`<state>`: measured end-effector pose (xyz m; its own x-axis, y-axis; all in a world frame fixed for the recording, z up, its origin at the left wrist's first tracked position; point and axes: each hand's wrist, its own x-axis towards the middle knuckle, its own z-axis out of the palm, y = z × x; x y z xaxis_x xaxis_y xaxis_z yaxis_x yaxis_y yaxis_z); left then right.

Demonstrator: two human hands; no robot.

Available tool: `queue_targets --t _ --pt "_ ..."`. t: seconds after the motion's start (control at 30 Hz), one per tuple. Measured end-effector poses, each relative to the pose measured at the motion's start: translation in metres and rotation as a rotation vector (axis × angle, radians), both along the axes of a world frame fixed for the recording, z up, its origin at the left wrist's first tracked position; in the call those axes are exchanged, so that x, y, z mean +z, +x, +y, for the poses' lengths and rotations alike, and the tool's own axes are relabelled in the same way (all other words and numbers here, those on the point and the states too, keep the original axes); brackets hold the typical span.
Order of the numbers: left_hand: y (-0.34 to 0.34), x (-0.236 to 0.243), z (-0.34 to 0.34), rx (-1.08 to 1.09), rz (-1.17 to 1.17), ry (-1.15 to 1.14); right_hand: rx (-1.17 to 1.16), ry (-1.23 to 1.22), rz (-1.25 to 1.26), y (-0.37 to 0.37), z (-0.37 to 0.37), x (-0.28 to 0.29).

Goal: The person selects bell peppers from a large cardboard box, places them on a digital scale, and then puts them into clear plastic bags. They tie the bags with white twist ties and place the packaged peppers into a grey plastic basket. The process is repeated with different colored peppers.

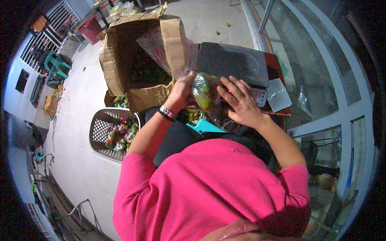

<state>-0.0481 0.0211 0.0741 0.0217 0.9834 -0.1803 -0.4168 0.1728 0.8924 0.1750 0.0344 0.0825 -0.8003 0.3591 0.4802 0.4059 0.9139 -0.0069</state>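
Note:
My left hand (181, 92), with a metal band on its wrist, is closed on the gathered part of a clear plastic bag (202, 90). Green and reddish vegetables, possibly peppers, bulge inside the bag. Just to its right is my right hand (243, 105), fingers stretched out and slightly apart; whether the fingertips touch the plastic I cannot tell. Behind both hands sits a dark flat-topped scale (231, 64) with a keypad (259, 97) at its near right corner. Below the bag a teal plastic piece (207, 126) shows in front of my lap.
A large open cardboard box (110, 60) stands at the left, its inside dark, with clear plastic sheeting (157, 50) over its rim. Nearer is a light plastic basket (96, 128) holding several filled bags. A glass-paned frame (343, 114) bounds the right side; a green chair (56, 64) stands far left.

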Motion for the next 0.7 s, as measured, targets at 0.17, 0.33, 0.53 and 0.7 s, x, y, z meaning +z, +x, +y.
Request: queue_targets --t 0.17,0.33,0.53,0.7 --pt "0.001 -0.021 -0.001 0.069 1.161 0.872 0.077 -0.700 0.120 0.001 0.022 -0.029" --pt "0.006 0.003 -0.006 0.184 1.409 0.704 0.976 -2.194 0.434 -0.019 0.012 -0.033" --pt "-0.019 -0.045 0.015 0.089 1.024 0.566 0.709 -1.499 0.568 -0.017 -0.003 0.022" --pt "-0.017 0.027 -0.010 -0.431 0.651 0.167 0.350 -0.058 -0.011 0.000 0.007 0.029"
